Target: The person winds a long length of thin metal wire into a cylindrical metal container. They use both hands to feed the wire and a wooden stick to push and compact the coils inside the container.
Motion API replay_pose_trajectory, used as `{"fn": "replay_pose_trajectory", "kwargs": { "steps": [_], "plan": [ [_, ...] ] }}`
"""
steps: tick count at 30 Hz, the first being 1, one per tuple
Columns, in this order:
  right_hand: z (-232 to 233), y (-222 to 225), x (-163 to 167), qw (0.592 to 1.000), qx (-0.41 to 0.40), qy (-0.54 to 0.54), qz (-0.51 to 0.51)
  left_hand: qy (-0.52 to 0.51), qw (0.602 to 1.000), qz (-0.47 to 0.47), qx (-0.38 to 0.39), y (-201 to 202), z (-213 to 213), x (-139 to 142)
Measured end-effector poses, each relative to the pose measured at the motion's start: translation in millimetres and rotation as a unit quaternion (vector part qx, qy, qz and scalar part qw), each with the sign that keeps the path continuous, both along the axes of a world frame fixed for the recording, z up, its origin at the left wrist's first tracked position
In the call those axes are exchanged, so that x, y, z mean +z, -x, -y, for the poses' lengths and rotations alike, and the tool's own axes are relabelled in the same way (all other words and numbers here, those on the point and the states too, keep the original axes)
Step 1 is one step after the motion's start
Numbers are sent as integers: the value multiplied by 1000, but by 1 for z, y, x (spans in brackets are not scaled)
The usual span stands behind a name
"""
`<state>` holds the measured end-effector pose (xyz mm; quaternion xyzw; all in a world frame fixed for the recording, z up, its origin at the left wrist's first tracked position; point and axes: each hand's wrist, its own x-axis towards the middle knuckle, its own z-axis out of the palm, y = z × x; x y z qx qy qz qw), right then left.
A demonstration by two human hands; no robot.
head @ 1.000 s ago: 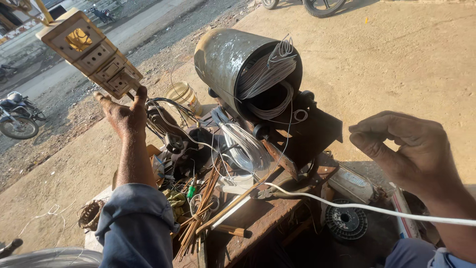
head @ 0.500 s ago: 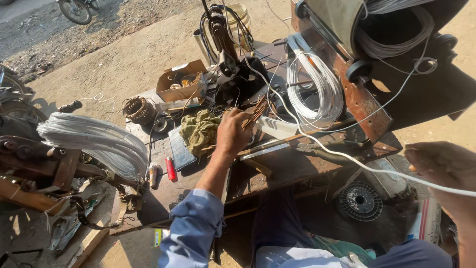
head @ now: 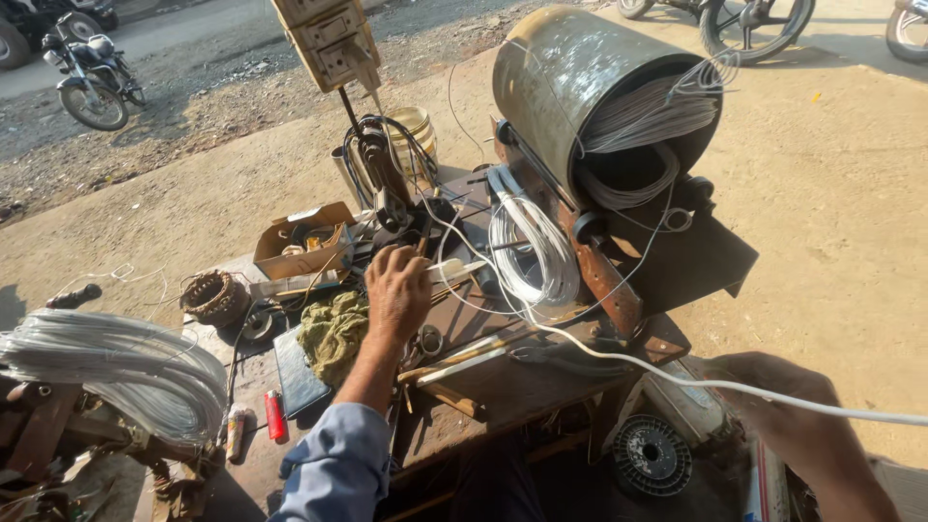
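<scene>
Far left, a fat bundle of white wire (head: 106, 372) sits on a rusty stand. Next to it on the bench (head: 503, 391) are a red lighter (head: 275, 416), a round copper coil (head: 215, 298), an open cardboard box (head: 304, 242) and a green rag (head: 333, 333).

The left hand (head: 398, 290) reaches over the rag to the middle of the bench. Its fingers are curled, and the thumb and fingers pinch the end of a small white piece (head: 456, 269) that sticks out to the right. Just past it hangs a loop of white wire (head: 532, 251), and behind that a big metal drum (head: 580, 87) lies on its side with more wire inside.

One long white wire (head: 667, 372) runs from the bench to the right and out of the picture. It crosses the right hand (head: 783, 406), which is low and in shadow. The hand looks wrapped over the wire, but I cannot tell how tight the fingers are.

I think the step right now is picking up the small white piece while the other hand looks after the long wire. The next move needs a firm pinch and a slow lift, because loose wires and tools lie all around that spot. The long wire should stay straight so it does not snag on the bench edge.
</scene>
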<state>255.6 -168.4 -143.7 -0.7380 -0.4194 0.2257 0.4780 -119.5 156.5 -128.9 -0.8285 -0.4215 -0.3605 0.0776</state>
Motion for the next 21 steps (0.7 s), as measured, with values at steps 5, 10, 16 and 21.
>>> {"fn": "replay_pose_trajectory", "kwargs": {
  "steps": [5, 10, 16, 21],
  "plan": [
    [16, -57, -6, 973, -122, -191, 41, 30, 970, 231, 69, 38, -8, 30],
    [-2, -124, 32, 966, -107, -176, 154, -130, 976, 142, 106, 63, 7, 73],
    [-17, -70, 138, 925, -26, -255, 279, -243, 932, 270, -9, 44, 64, 146],
    [-28, 29, 218, 850, 136, -296, 413, -341, 901, 160, -215, -51, 128, 177]
  ]
}}
